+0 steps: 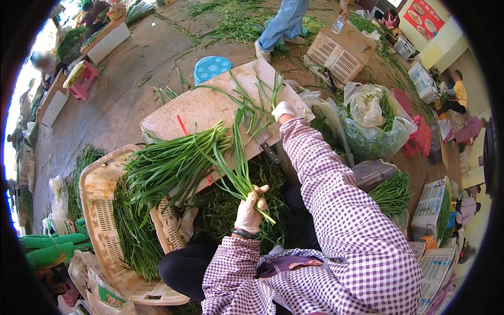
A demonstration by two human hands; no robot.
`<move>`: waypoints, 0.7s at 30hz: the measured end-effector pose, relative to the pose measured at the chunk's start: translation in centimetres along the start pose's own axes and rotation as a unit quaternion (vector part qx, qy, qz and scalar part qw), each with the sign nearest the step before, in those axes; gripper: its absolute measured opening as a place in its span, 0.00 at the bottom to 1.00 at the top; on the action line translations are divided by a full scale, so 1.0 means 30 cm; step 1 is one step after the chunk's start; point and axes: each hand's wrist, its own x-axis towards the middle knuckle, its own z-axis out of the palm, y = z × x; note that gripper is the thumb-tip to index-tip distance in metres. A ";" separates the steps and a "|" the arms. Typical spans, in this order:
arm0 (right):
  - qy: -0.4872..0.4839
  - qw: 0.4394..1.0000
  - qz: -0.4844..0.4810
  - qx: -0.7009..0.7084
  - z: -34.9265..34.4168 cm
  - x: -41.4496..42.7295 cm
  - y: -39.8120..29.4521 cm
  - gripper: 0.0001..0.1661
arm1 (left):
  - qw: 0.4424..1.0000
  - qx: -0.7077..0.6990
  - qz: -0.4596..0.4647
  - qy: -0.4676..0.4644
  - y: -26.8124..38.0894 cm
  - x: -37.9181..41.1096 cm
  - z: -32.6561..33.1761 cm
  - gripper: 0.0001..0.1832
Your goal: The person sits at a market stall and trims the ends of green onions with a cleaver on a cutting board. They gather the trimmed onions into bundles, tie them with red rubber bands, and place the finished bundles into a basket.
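My left hand (249,212), in a white glove, grips a thin bunch of garlic chives (241,167) near its pale cut ends. The leaves stretch up over the wooden board (169,120). At the board's far right, my gloved right hand (284,111) is closed around a few more chive stalks (277,91); its fingertips are partly hidden. Loose chive leaves (248,106) lie between the hands. A large chive pile (177,157) rests on the board's near left, overhanging its edge. A knife with a dark handle (271,152) lies below my right hand.
A plastic crate (92,208) holding greens stands at left. Beyond the board are a blue dotted stool (212,69) and a walking person's legs (285,25). Plastic bags of greens (372,112) and an upturned crate (340,51) stand at right. Cut greens fill the space below the board.
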 end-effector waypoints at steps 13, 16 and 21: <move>0.020 0.842 -0.270 0.466 -0.268 -0.487 0.258 0.07 | 0.998 0.037 0.043 0.008 0.030 -0.012 0.084 0.15; 0.133 0.835 -0.433 0.311 -0.296 -0.823 0.231 0.06 | 0.999 0.046 0.027 0.005 0.010 -0.003 0.097 0.16; 0.030 0.874 -0.474 0.101 -0.164 -1.113 0.216 0.09 | 0.994 0.064 0.022 0.081 -0.013 -0.002 0.090 0.13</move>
